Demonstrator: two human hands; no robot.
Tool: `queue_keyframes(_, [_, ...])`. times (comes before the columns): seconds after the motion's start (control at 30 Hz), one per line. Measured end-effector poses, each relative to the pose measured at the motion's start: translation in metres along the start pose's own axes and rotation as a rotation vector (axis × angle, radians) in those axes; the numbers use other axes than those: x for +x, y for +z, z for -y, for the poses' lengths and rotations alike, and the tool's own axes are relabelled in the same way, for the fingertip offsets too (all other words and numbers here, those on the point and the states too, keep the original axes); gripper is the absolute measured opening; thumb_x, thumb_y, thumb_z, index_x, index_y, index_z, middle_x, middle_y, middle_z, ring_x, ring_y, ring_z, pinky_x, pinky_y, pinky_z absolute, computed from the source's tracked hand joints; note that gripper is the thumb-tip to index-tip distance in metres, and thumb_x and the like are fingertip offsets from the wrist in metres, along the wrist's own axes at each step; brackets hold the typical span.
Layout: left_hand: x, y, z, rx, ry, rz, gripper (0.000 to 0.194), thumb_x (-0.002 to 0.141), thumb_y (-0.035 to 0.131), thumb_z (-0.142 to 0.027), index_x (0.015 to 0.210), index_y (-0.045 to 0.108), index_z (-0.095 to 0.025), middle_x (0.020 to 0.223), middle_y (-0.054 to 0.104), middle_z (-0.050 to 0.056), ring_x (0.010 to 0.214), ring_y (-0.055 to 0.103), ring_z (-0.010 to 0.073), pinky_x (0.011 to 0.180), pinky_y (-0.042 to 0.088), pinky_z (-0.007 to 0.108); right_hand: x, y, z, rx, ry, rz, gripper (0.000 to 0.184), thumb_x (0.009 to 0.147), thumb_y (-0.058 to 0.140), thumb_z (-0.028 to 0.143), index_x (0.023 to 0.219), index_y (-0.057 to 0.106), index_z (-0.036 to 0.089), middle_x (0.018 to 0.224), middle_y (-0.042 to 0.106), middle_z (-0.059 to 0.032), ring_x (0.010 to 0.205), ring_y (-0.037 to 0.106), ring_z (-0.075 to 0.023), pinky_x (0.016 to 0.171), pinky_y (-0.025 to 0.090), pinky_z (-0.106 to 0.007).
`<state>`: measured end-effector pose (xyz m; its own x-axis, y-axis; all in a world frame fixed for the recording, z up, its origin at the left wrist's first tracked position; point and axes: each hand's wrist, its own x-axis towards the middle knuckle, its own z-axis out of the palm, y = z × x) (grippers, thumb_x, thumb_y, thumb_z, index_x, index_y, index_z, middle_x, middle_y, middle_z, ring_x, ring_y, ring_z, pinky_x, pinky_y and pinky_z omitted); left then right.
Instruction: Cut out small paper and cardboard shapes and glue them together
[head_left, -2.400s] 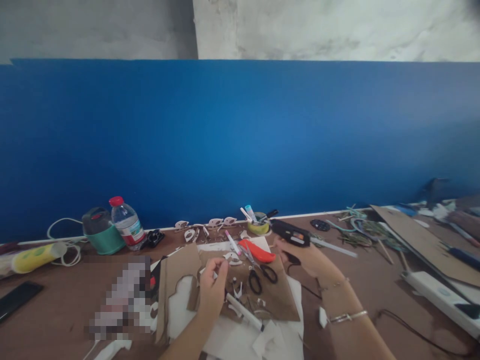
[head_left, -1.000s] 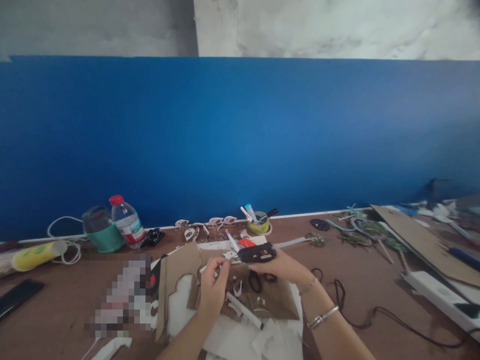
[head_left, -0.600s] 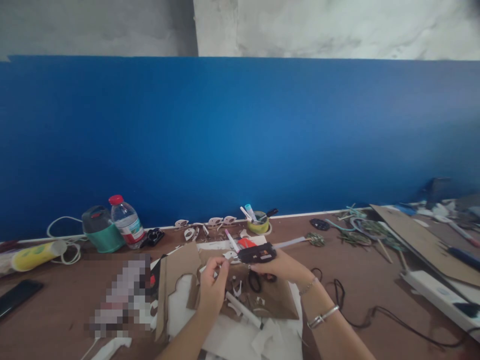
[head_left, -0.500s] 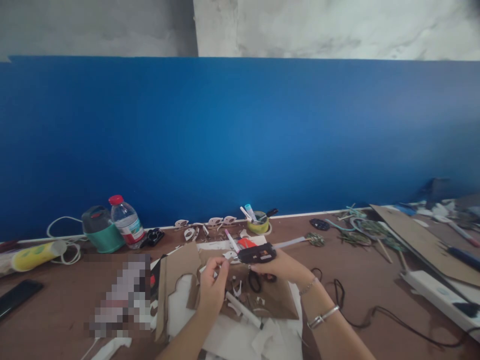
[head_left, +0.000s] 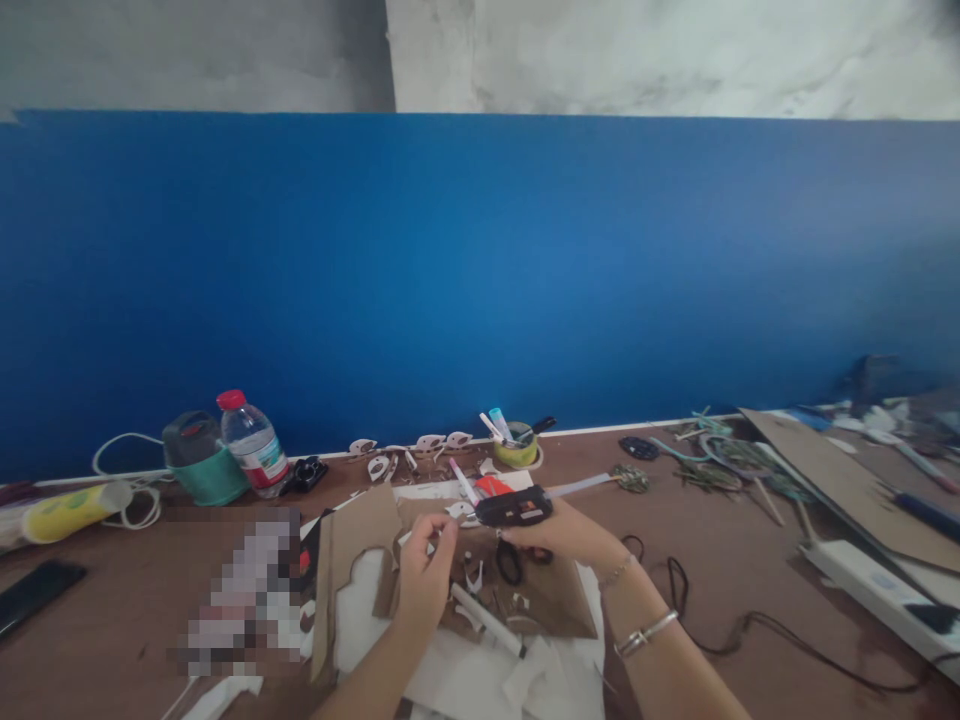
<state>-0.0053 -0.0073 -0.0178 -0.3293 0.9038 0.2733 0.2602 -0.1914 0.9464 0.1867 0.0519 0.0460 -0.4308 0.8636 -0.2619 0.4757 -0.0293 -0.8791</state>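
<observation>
While the R hand (head_left: 574, 532) has its fingers wrapped round a black glue gun (head_left: 514, 507) (going by shape + the pale stick (head_left: 581, 485) out the back), the nozzle end sits right by a small white cut-out (head_left: 460, 512) over the cardboard (head_left: 562, 605), mid-way along the desk (head_left: 705, 550). Can't tell if tip & cut-out actually touch. The L hand (head_left: 426, 570) is just left of it, thumb & forefinger drawn nearly together; a bit of white shows at the fingertips, but can't tell if it's gripped or just lies behind.

Main risk imo: burnt L fingers, b/c they're so near the nozzle, prob. hot; a small slip of the R wrist would do it. Next: too much glue, as the piece is tiny & a hard trigger squeeze could flood it, maybe stick it to the cardboard. Could also skid if nothing pins it.

Clutter doesn't help: scissors (head_left: 510, 582) lie w/ handles showing just below the gun, blades hidden; a white marker (head_left: 487, 620) & loose scraps (head_left: 474, 577) are close by, so stray drips could catch them. Black cord (head_left: 791, 637) loops R of the forearm, prob. the gun's; if it snags, e.g. on the white power strip (head_left: 874, 595), it could tug the aim off.
</observation>
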Motion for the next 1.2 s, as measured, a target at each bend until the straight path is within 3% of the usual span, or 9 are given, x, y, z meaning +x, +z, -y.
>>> queue_keyframes(1.2, [-0.0008,0.0005,-0.003,0.006,0.015,-0.012,0.03,0.083,0.051,-0.044,0.073,0.061,-0.017,0.068,0.058,0.002,0.066,0.054,0.0179,0.063,0.042,0.026,-0.0013,0.0014,0.0036,0.005,0.01,-0.008,0.015,0.064,0.069,0.027,0.065,0.057,0.017,0.05,0.051,0.0047,0.047,0.044,-0.0093,0.045,0.037,-0.022])
